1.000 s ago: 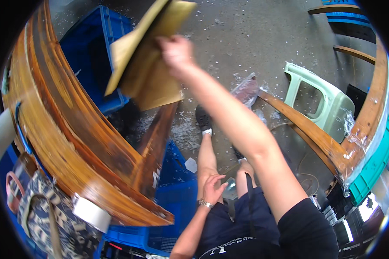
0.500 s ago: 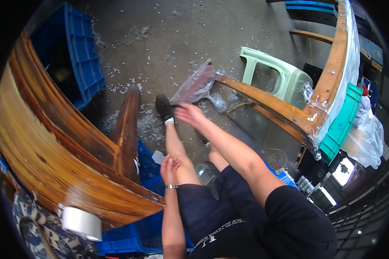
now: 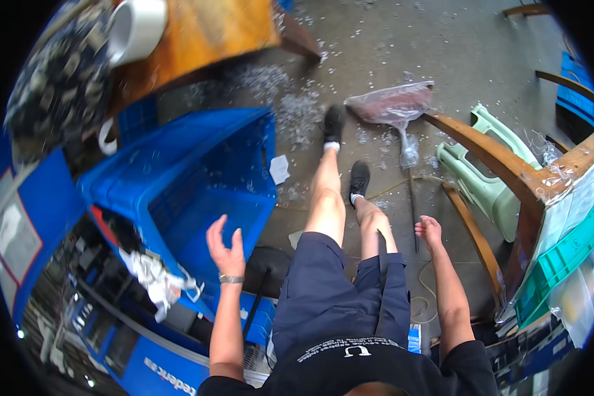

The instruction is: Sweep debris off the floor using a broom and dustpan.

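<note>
My left hand [image 3: 226, 247] is raised in front of the opening of a large blue plastic crate [image 3: 208, 117]. Its thumb and fingers are apart with nothing between them, and a metal watch band [image 3: 231, 279] circles the wrist. My right hand [image 3: 429, 230] hangs in the air beside my knee, fingers loosely bent and slightly apart, with no object visible in it. Beyond it, a reddish flat piece wrapped in clear plastic [image 3: 393, 104] lies on the floor, its bunched plastic end toward me.
Wooden legs [image 3: 485, 155] of a piece of furniture and a pale green plastic stool [image 3: 508, 198] are at the right, near a teal tray [image 3: 554, 270]. A wooden tabletop [image 3: 211, 33] bears a white tape roll [image 3: 137, 30]. White scraps [image 3: 297, 112] litter the floor.
My view has swung left, bringing the blue crate into sight. My right hand has drawn back from near the plastic-wrapped piece; the left has moved to the crate's opening.
</note>
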The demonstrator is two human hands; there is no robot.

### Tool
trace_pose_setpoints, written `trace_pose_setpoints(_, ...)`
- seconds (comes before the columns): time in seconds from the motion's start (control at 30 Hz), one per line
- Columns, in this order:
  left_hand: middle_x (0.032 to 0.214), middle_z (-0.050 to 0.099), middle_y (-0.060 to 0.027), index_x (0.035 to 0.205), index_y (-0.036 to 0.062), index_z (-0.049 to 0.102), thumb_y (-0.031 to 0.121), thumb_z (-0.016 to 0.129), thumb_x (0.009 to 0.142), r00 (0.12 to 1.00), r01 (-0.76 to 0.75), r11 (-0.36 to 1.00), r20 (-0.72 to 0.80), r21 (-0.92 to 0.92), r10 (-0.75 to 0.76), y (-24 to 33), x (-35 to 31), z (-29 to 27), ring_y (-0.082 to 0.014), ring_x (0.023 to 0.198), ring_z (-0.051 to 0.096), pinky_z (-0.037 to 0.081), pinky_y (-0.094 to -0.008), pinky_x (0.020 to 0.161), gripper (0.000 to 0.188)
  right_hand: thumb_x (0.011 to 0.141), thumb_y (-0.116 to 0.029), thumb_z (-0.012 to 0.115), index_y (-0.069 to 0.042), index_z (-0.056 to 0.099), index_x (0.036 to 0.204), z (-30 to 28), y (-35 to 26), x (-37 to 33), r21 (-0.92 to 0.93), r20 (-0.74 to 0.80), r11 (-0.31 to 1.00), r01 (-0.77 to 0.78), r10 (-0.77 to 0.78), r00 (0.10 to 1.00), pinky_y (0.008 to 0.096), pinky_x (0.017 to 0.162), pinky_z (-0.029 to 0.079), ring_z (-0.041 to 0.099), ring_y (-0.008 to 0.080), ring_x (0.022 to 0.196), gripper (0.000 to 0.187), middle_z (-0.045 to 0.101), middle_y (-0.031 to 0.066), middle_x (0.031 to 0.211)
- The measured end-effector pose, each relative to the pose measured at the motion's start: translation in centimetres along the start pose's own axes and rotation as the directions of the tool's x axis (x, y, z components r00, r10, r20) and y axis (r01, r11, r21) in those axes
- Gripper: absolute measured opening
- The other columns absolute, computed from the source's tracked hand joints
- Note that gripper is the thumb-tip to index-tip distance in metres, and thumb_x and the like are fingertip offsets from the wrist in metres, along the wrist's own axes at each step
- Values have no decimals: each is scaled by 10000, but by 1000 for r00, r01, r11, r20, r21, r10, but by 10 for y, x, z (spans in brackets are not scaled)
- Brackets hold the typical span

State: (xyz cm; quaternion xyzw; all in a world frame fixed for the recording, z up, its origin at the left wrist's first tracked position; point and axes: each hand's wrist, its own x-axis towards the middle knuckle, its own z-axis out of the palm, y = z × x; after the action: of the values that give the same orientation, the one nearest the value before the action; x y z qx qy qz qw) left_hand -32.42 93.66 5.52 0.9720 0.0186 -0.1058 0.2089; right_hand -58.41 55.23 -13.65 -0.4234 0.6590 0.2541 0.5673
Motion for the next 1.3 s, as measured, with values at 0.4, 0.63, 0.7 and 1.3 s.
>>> trace_pose_setpoints(0.4, 1211, 186, -237, 1204, 71, 244, 255, 705, 535, 953, 221, 826, -295, 518, -70, -39, -89, -120, -365, 1123, 189, 164, -452, 903, 833, 794, -216, 442, -59, 498, 923, 121, -23, -32, -71, 355, 987, 142, -108, 929, 241, 527, 453, 527, 134, 586, 211, 539, 69, 719)
trace_pose_setpoints(0.63, 1174, 331, -170, 1074, 15, 387, 126, 598, 562, 969, 75, 849, -240, 522, 62, -126, -111, -109, -335, 1094, 279, 210, -435, 894, 565, 774, -305, 486, -40, 474, 979, 275, -65, -139, -89, 674, 912, 400, -240, 699, 226, 568, 414, 494, 111, 654, 336, 532, 62, 780)
trace_pose_setpoints(0.7, 1164, 351, -147, 1035, 43, 433, 87, 544, 549, 969, 60, 869, -237, 492, 67, -132, -114, -101, -318, 1086, 297, 237, -434, 868, 500, 768, -336, 489, -32, 396, 1085, 329, -83, -196, 19, 683, 802, 597, -447, 578, 291, 722, 394, 479, 172, 829, 449, 491, 109, 931)
trace_pose_setpoints(1.3, 1030, 442, -88, 1001, 180, 494, 26, 496, 643, 977, -3, 962, -202, 273, 60, -219, -137, -123, -290, 971, 423, 416, -361, 727, 390, 586, -375, 629, 97, 397, 989, 572, -89, -381, -272, 610, -586, 763, -718, -335, 389, 876, 268, 343, 368, 1020, 662, 381, 248, 1059)
